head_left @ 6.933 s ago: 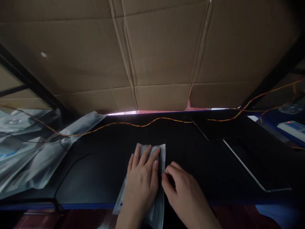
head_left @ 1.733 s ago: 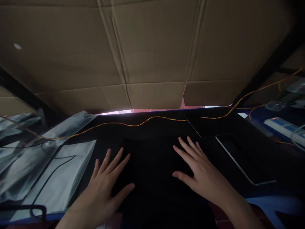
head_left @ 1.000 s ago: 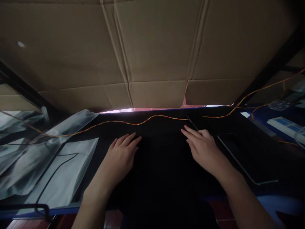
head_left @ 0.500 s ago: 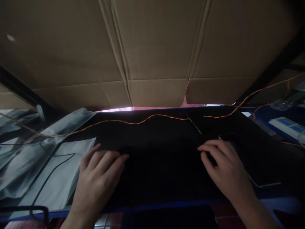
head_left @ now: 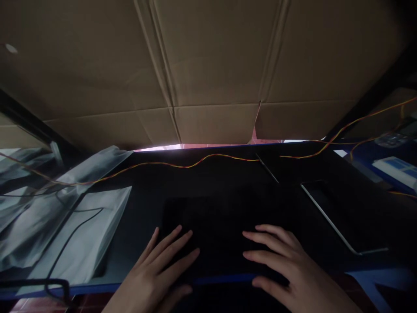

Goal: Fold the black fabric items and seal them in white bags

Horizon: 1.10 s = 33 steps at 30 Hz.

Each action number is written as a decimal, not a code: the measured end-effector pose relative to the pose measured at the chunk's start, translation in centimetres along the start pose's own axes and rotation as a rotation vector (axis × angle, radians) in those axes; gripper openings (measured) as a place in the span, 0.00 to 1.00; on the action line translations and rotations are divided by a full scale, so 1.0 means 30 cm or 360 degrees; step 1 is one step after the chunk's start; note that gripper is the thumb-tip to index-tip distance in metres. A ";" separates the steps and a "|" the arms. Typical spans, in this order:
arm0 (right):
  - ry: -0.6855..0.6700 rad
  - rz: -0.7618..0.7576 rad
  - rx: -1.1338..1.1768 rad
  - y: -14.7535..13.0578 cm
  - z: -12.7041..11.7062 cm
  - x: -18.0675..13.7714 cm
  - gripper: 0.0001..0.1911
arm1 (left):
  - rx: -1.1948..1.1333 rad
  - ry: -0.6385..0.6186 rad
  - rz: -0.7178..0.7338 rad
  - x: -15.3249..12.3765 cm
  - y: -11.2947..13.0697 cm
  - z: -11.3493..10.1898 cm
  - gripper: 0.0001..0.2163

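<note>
Currently left hand (head_left: 153, 278) and right hand (head_left: 286, 269) lie flat, fingers spread, gripping nothing, on the near edge of the black mat (head_left: 221, 213). Its long axis runs left-right, and both hands are equally near.

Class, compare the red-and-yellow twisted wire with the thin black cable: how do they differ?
The red-and-yellow twisted wire is bright and two-coloured; the thin black cable is plain dark. The wire runs in waves across the far side of the black table; the cable loops over the pale grey plastic bag at the left. Both are thin and lie slack.
</note>
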State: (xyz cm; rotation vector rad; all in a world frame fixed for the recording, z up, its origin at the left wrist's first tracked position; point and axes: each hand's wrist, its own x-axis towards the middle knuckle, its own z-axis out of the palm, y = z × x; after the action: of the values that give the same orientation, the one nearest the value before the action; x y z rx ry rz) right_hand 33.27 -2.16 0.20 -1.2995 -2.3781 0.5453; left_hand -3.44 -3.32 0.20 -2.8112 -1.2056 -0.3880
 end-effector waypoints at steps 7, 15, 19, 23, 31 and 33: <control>0.0366 0.0435 0.0475 -0.008 -0.001 0.094 0.08 | -0.0169 0.0247 -0.0466 0.025 -0.020 -0.067 0.20; 0.0693 0.0328 -0.0133 -0.018 0.052 0.177 0.07 | 0.0088 0.0354 -0.0406 0.190 0.064 -0.041 0.28; 0.0776 0.0101 -0.0210 -0.054 0.058 0.175 0.09 | 0.0098 0.0236 -0.0387 0.194 0.078 0.017 0.25; 0.0542 0.0119 -0.0216 -0.051 0.082 0.199 0.07 | 0.0153 0.0170 -0.0445 0.177 0.024 0.087 0.24; 0.1132 0.0598 -0.0403 0.137 0.021 0.089 0.22 | -0.0140 0.0339 -0.0599 0.134 -0.002 0.104 0.26; 0.1056 0.0766 -0.0569 0.196 0.007 0.056 0.29 | -0.0197 0.0381 -0.0674 0.132 0.002 0.104 0.24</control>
State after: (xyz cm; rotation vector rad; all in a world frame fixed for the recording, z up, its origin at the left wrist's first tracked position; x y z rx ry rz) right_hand 36.48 2.18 -2.70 -1.8641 -1.6542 -0.1996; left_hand -0.13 -0.08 -1.81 -2.4869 -1.7633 -0.8202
